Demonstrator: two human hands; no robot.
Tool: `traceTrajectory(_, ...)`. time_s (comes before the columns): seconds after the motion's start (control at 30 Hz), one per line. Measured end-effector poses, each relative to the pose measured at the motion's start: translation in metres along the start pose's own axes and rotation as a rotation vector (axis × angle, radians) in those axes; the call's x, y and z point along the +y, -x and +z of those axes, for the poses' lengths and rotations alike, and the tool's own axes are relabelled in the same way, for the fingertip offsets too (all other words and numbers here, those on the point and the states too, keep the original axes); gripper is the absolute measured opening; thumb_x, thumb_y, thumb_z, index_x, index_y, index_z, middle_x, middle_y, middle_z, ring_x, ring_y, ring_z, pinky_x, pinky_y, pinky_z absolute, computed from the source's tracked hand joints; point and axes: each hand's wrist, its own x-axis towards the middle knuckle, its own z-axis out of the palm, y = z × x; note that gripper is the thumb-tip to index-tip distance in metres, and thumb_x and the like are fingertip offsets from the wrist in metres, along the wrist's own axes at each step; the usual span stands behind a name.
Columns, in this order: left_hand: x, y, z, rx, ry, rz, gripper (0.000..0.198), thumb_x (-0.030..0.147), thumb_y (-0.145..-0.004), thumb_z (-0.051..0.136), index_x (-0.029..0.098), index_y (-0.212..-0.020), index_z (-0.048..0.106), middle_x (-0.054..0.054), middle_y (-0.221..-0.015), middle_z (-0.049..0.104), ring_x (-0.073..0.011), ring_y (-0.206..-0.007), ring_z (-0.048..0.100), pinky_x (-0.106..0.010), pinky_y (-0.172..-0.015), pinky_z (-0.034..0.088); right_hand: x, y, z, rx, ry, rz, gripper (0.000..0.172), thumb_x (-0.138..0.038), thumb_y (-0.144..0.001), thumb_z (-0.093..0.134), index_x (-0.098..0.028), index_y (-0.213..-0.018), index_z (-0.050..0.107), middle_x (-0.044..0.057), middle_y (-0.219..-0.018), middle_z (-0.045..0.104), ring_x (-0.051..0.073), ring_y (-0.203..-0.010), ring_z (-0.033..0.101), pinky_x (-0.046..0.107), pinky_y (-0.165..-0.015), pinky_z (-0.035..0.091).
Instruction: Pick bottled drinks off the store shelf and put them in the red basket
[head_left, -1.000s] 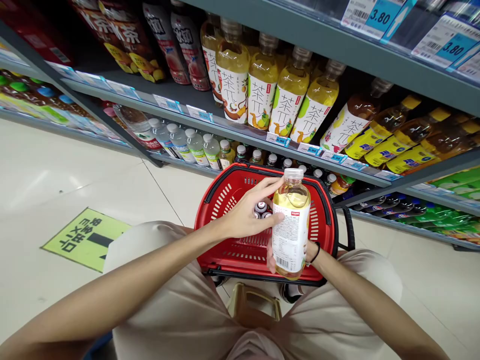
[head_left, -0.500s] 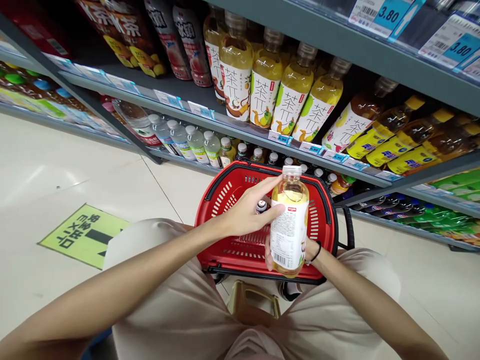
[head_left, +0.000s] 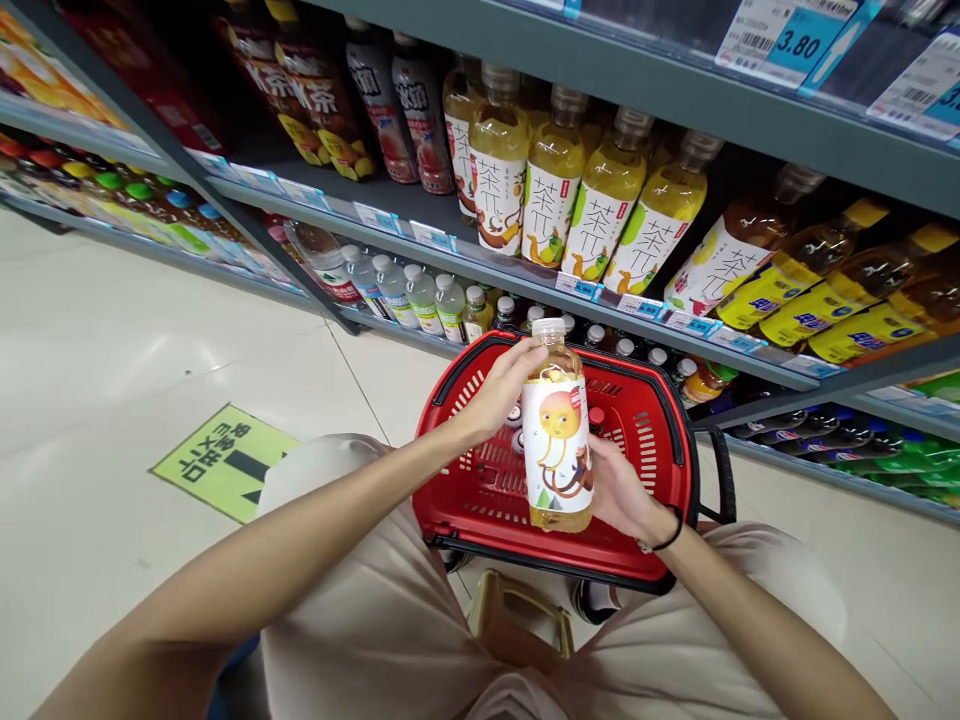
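Observation:
A bottle of yellowish tea drink (head_left: 557,445) stands nearly upright between my two hands, above a red shopping basket (head_left: 677,465). Its label, with a round orange cartoon figure, faces me, and the clear-white cap is on. My left hand (head_left: 501,392) grips the bottle's shoulder just under the cap. Lower down, my right hand (head_left: 622,490) holds its right side, the fingers partly hidden behind it. Inside the basket, a red cap (head_left: 596,415) and pale round caps (head_left: 517,440) show past the bottle; what lies under them is mostly hidden.
Ahead, a shelf edge (head_left: 480,252) carries price tags and rows of tea bottles (head_left: 551,215). Smaller capped bottles (head_left: 424,300) fill the shelf below. The basket's black handle (head_left: 724,475) sticks out right. A yellow-green floor sticker (head_left: 217,460) lies left; a beige stool (head_left: 487,610) is between my legs.
The bottle has been turned: its barcode and text panel faced me before, and now the cartoon picture does. My right hand has come round to its right side. The view has swung slightly left.

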Motion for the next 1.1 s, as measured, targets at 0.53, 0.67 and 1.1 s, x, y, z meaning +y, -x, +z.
traceTrajectory(0.53,0.014,0.005,-0.002,0.022,0.163,0.005,0.023,0.037,-0.08,0.075,0.014,-0.083,0.076,-0.009,-0.091,0.079,-0.0208,-0.078,0.072,-0.034,-0.078,0.055,0.015,-0.009,0.003,0.248,0.478,-0.264,0.068,-0.042,-0.064,0.098,-0.019,-0.12,0.068,0.01,-0.118,0.079,0.027,-0.102,0.076,0.039,-0.091,0.06)
traceTrajectory(0.67,0.017,0.01,-0.002,-0.093,0.112,0.058,0.022,0.036,-0.08,0.075,0.015,-0.087,0.076,-0.01,-0.091,0.078,-0.0218,-0.082,0.072,-0.034,-0.08,0.055,0.022,-0.011,-0.003,0.243,0.574,-0.318,0.069,-0.037,-0.065,0.097,-0.02,-0.123,0.064,0.01,-0.121,0.078,0.028,-0.106,0.074,0.043,-0.096,0.059)
traceTrajectory(1.1,0.017,0.017,0.0,-0.143,0.058,0.081,0.021,0.037,-0.08,0.076,0.016,-0.086,0.075,-0.011,-0.097,0.079,-0.023,-0.09,0.073,-0.035,-0.085,0.055,0.025,-0.011,-0.008,0.187,0.629,-0.369,0.066,-0.034,-0.071,0.094,-0.022,-0.128,0.064,0.01,-0.129,0.075,0.028,-0.114,0.072,0.044,-0.104,0.056)
